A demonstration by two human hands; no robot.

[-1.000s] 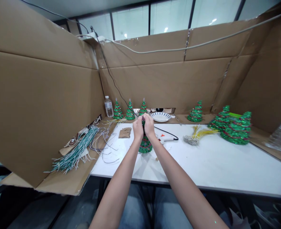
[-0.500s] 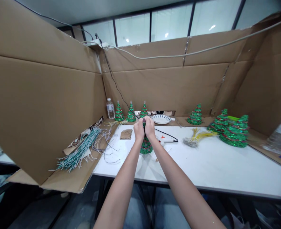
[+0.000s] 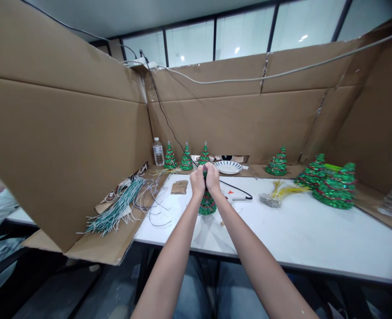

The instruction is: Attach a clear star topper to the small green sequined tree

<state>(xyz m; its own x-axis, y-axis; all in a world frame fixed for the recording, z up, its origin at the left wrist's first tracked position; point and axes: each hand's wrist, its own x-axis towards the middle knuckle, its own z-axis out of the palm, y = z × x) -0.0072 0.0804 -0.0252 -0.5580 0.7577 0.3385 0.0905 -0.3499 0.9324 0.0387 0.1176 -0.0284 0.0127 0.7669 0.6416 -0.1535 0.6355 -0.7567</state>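
A small green tinsel Christmas tree (image 3: 207,206) with red trim stands on the white table in front of me. My left hand (image 3: 197,180) and my right hand (image 3: 212,178) are closed around its upper part from both sides, close together. A small dark reddish bit of the top shows between my fingers; what exactly the fingertips pinch is hidden. Right of the tree lies a white glue gun (image 3: 240,196) with a black cord. A flat brown cardboard piece (image 3: 179,187) is to the left.
Three finished-looking trees (image 3: 186,158) line the back left beside a water bottle (image 3: 158,152). A striped plate (image 3: 228,167) sits behind my hands. Green-white wires (image 3: 118,210) lie left, a yellow-stemmed bundle (image 3: 279,193) right. More trees (image 3: 336,188) stand at right.
The whole view has shifted slightly, so things appear a little further right. Both hands stay closed at the tree's top, with hardly any movement against the table.
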